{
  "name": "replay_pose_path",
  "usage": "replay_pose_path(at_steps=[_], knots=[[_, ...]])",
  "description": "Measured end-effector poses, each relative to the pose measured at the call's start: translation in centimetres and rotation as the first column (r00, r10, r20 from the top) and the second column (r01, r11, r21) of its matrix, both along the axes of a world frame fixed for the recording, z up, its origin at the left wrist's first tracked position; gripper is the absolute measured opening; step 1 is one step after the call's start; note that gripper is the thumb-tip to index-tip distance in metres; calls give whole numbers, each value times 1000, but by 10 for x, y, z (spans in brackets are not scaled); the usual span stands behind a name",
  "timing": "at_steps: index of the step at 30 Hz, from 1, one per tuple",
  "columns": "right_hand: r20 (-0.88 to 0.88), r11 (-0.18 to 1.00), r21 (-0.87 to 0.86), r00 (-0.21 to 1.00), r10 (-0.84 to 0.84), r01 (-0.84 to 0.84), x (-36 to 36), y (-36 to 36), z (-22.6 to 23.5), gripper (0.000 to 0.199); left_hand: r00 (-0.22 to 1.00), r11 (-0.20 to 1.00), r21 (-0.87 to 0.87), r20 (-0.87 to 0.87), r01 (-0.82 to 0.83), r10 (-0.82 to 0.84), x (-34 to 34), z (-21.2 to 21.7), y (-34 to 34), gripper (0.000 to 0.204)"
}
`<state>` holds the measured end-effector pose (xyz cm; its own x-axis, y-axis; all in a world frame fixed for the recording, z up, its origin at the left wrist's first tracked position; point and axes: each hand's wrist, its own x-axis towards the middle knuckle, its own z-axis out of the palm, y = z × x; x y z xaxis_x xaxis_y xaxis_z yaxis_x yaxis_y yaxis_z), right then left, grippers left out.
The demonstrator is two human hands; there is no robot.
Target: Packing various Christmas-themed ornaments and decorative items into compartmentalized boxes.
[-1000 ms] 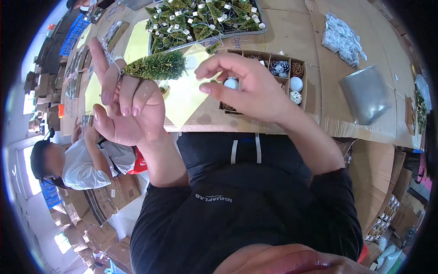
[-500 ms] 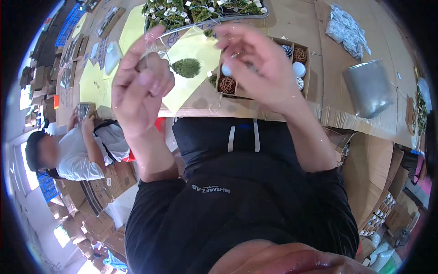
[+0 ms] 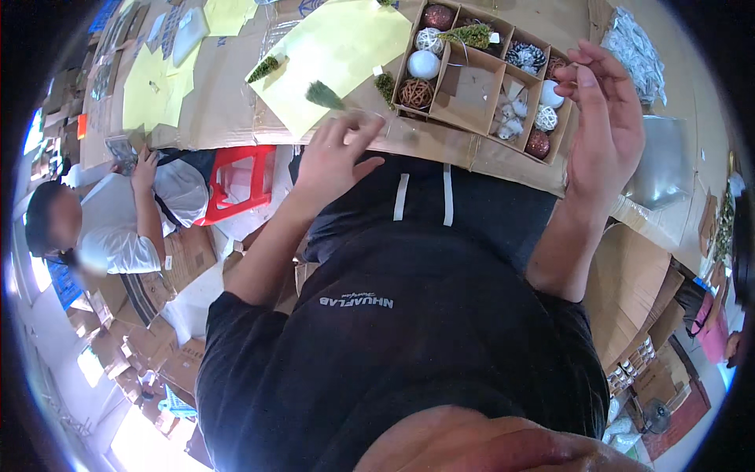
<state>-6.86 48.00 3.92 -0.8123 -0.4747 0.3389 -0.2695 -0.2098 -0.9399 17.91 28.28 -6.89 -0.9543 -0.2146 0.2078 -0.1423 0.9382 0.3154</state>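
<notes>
My left hand [image 3: 338, 156] is over the table's front edge, fingers and thumb apart and holding nothing I can see. Just beyond its fingertips a green bristly tuft [image 3: 324, 95] lies on yellow paper [image 3: 340, 49]. My right hand [image 3: 605, 118] is raised at the right end of a divided cardboard box [image 3: 481, 126], its fingers loosely curled and spread. The box holds baubles, wicker balls [image 3: 416, 93] and a pinecone [image 3: 525, 57]. Across its far dividers rests a small green tree [image 3: 469, 35] with a white tag and a loop of cord.
Small green trees lie on the paper's left corner [image 3: 264, 69] and beside the box [image 3: 384, 85]. Crumpled silvery wrap [image 3: 633, 59] and a shiny grey sheet [image 3: 664, 161] are to the right. At left, a person [image 3: 118, 216] sits near a red stool [image 3: 242, 177].
The view has shifted, bringing more of the box into sight and losing the tray of tagged trees. My left hand has opened from a pinch and come lower; my right hand has moved right, uncovering the box.
</notes>
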Motion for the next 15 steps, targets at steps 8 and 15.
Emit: replay_pose_path(at_steps=[8,15], knots=[[28,999,17,998,-50,50,-2,15,-5,26,971,976,-96,-126,194,-205,7,-45,-25,22],[102,999,11,994,-49,48,6,14,-9,23,995,955,291,-93,49,-23,-7,-4,-21,11]])
